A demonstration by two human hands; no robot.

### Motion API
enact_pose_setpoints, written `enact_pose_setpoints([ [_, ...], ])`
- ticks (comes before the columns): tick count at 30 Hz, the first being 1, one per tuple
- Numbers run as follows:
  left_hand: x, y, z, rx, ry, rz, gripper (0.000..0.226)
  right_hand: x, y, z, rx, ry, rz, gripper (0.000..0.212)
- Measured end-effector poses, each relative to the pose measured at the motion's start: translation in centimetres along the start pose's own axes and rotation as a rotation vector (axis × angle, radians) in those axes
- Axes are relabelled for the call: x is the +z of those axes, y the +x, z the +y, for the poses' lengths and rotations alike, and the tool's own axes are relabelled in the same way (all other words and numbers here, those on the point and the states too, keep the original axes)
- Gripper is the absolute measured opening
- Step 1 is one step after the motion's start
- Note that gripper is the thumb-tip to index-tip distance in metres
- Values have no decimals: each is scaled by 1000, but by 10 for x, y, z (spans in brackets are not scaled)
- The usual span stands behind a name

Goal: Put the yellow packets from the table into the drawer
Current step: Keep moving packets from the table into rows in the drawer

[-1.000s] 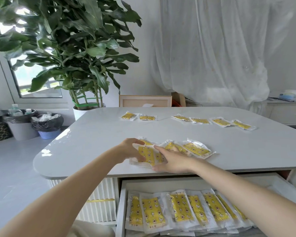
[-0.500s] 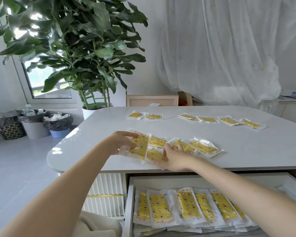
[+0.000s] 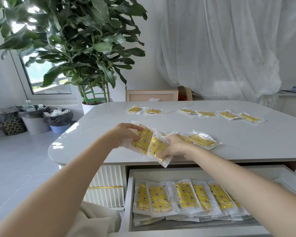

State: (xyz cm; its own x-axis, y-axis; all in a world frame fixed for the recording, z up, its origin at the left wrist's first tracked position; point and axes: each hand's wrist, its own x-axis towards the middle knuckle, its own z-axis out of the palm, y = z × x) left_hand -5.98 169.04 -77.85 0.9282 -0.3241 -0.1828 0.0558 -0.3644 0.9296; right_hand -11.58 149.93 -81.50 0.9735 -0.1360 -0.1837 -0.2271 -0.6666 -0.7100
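Ten packets [image 3: 202, 140] on table [image 3: 246, 142]

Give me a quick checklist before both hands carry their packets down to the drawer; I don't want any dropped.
1. Left hand grips its packet: ok, fingers on top of it.
2. Right hand grips its packet: ok, though its corner hangs past the table edge.
3. Drawer open below: ok.
4. Space in drawer: cannot tell; a row of packets already covers it.
5. Table cleared: not ok, a far row remains.
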Motion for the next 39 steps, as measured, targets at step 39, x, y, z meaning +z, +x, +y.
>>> enact_pose_setpoints([
  [39,133,-8,-106,-98,864,-121,57,-48,-66,173,576,-436,147,42],
])
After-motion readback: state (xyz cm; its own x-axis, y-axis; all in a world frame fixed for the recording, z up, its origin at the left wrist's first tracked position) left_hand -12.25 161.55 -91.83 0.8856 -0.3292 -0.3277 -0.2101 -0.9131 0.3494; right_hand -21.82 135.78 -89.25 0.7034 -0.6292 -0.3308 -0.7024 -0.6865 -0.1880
